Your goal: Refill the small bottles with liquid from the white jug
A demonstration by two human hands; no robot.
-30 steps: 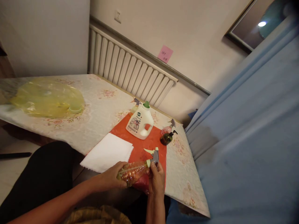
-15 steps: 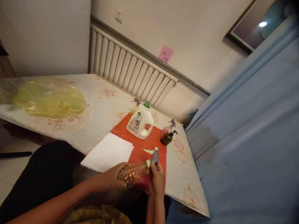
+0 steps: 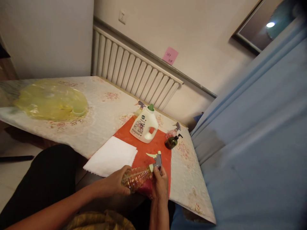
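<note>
A clear ribbed spray bottle (image 3: 136,178) lies tilted between my hands over the table's near edge. My left hand (image 3: 120,182) is wrapped round the base end of its body. At the other end, my right hand (image 3: 160,183) grips the grey and pale-green spray head (image 3: 157,160) by its neck; some of those fingers are hidden behind it. Below and beyond the bottle lies a red mat (image 3: 153,147). A folded white cloth (image 3: 111,156) rests on the mat's left part, close to my left hand.
On the mat stands a white detergent jug (image 3: 144,125) with a green spout; a spray bottle (image 3: 139,108) is partly behind it. To the right are a dark pump bottle (image 3: 170,142) and a pink spray bottle (image 3: 171,133). A yellow plastic bag (image 3: 51,99) lies left; a blue curtain (image 3: 247,137) hangs right.
Both hands keep their hold on the spray bottle. The spray head has shifted very slightly to the left; the things on the table stay put.
</note>
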